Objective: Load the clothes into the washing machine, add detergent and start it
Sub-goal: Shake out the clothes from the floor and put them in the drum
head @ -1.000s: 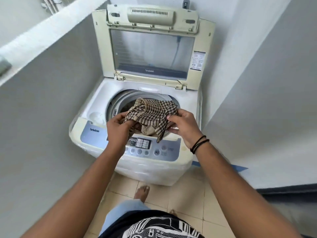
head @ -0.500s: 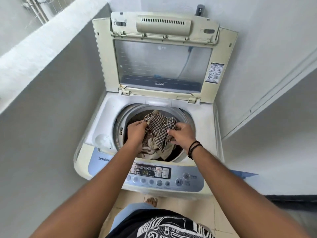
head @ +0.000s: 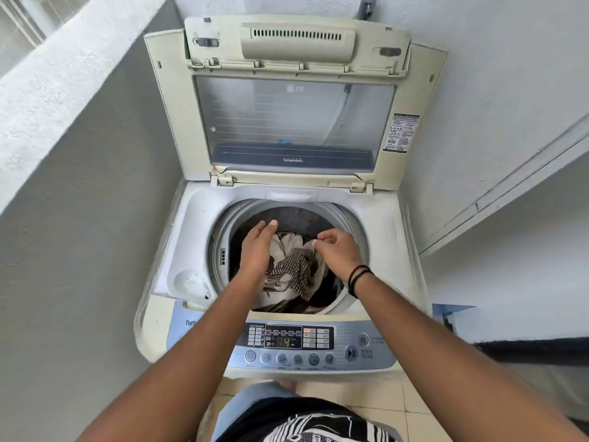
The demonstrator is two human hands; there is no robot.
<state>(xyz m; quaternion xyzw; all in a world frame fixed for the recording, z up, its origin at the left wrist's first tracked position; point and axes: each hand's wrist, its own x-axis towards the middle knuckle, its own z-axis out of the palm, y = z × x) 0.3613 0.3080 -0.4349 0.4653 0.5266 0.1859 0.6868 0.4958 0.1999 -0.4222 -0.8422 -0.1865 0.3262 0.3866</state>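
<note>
Both hands, left hand (head: 256,250) and right hand (head: 339,252), hovered empty and relaxed right above the clothes (head: 294,269) lying in the drum (head: 353,228).

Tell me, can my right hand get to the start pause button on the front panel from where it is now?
Probably yes. The right hand hangs open over the clothes in the drum, holding nothing. The start pause button sits uncovered on the panel, under the right forearm, so drawing the hand back should reach it.
</note>
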